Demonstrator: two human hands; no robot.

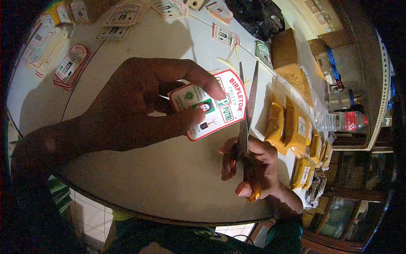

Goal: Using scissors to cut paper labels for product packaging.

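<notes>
Between its thumb and fingers, my left hand (139,98) pinches a printed paper label (233,95) with a rounded top and a red border, held above the table. My fingers cover part of its print. My right hand (265,165) grips a pair of scissors (245,127) with orange-lined handles, the thumb through one loop. The scissor blades are parted and point away from me. They lie close along the label's rounded end; I cannot tell whether they touch it. Narrow paper offcuts (229,60) lie on the table just beyond the label.
Label stacks lie at the left (70,66), far side (220,12) and right (263,53) of the white table (152,184). Yellow-brown packets (295,127), a cardboard box (285,47) and a plastic bottle (344,121) line the right. A black plastic bag (257,16) sits at the back.
</notes>
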